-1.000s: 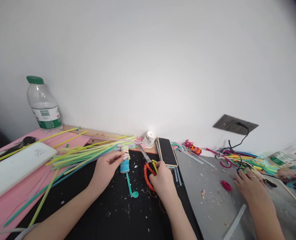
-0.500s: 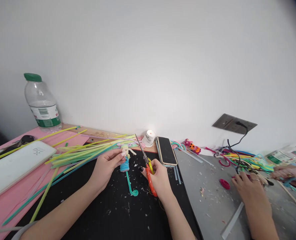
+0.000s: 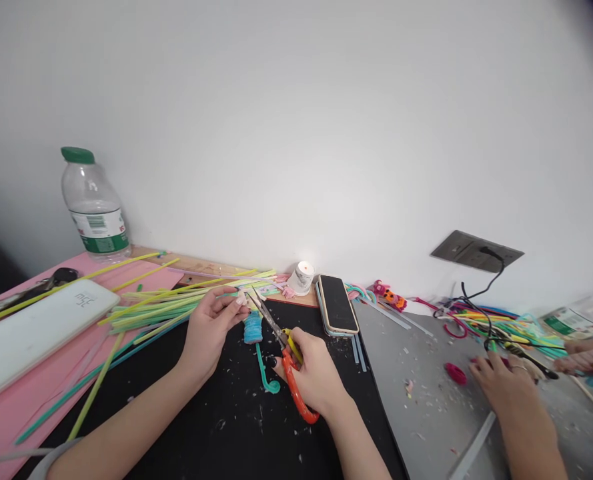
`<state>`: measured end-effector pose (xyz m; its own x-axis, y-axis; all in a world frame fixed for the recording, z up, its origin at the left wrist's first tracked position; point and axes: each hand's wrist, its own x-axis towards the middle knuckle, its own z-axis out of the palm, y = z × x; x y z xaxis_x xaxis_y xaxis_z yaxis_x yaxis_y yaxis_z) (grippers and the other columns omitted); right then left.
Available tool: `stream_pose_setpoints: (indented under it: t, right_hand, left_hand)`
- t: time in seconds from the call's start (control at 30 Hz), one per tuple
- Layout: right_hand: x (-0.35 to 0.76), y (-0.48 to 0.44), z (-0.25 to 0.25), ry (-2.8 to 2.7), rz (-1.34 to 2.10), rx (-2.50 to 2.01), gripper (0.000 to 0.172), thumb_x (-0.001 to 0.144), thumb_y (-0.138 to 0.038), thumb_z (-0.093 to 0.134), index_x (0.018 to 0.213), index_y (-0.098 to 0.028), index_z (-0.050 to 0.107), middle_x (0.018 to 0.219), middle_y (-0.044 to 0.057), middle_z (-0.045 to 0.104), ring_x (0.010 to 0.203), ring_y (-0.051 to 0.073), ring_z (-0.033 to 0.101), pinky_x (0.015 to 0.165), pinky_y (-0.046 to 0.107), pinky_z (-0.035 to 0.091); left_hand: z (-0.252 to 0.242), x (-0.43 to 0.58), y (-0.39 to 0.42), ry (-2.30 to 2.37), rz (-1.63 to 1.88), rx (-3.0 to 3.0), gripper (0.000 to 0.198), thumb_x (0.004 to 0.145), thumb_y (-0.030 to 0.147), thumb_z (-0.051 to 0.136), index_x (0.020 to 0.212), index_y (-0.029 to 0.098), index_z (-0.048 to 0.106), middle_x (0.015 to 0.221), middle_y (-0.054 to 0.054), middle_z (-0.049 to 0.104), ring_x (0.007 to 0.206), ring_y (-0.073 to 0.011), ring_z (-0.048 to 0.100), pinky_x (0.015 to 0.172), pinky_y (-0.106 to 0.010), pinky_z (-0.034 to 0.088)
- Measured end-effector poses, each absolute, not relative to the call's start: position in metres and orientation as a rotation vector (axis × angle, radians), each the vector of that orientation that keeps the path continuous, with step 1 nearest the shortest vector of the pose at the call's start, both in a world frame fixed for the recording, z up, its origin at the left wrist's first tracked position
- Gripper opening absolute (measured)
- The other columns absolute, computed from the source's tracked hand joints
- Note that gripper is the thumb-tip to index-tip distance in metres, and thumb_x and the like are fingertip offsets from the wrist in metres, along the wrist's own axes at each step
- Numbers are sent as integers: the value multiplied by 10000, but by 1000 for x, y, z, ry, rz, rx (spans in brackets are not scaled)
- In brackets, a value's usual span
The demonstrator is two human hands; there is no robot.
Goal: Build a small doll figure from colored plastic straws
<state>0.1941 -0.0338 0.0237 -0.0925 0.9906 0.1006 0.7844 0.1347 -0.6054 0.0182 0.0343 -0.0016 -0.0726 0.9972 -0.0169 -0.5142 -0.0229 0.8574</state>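
Observation:
My left hand (image 3: 217,321) pinches the pale top of a small pipe-cleaner figure, whose blue wound body (image 3: 253,328) and curled teal tail (image 3: 266,377) hang over the black mat (image 3: 216,413). Around the orange and yellow handles of the scissors (image 3: 292,380) my right hand (image 3: 315,372) is closed. The scissor blades are parted and reach to the pale strands beside my left fingertips. Whether they touch a strand is too small to tell.
Bundled yellow and green pipe cleaners (image 3: 161,307) lie behind my left hand. Further back stand a white cup (image 3: 302,277), a phone (image 3: 337,304) and a bottle (image 3: 96,220). A white power bank (image 3: 41,333) lies left. Another person's hand (image 3: 506,380) works at the right.
My right hand has brought the scissors left, their tips now at the pale strands by my left fingers. The left hand keeps its hold on the figure. The view has shifted slightly.

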Motion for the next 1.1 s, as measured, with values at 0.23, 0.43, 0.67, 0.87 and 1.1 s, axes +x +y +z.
stream_pose_setpoints:
  t: [0.23,0.43,0.67,0.87,1.1]
  right_hand:
    - [193,-38,27,-1956,552,-1781,313,726,-296,611,597,-202,342,563,-59,388,508,87,281,470,222,179]
    - [193,-39,23,-1888,573,-1823,349,767,-359,575,591,-206,316,547,-55,350,516,96,276,459,220,179]
    - [189,-38,20,-1844,606,-1794,336,752,-338,585,589,-203,325,536,-62,363,511,89,284,458,212,197]
    - [185,-37,18,-1803,629,-1771,316,750,-302,580,597,-202,322,538,-66,373,506,84,285,457,205,201]
    - [183,-36,19,-1804,584,-1766,325,743,-291,584,591,-206,310,541,-66,379,502,86,288,464,214,197]
  left_hand:
    - [0,20,31,805,1471,686,336,654,272,791,920,196,601,731,43,672,695,-97,626,721,-217,534]
    - [1,21,31,797,1461,661,345,634,261,801,912,200,606,705,49,662,663,-95,621,706,-217,536]
    - [2,30,19,707,1345,594,339,636,232,806,912,185,614,698,46,643,634,-75,609,656,-183,532]
    - [0,35,12,609,1247,501,284,678,183,782,908,185,615,711,33,642,631,-68,606,641,-182,542]
    - [-5,34,14,592,1208,431,216,703,143,756,884,181,644,728,20,639,646,-67,607,645,-176,557]
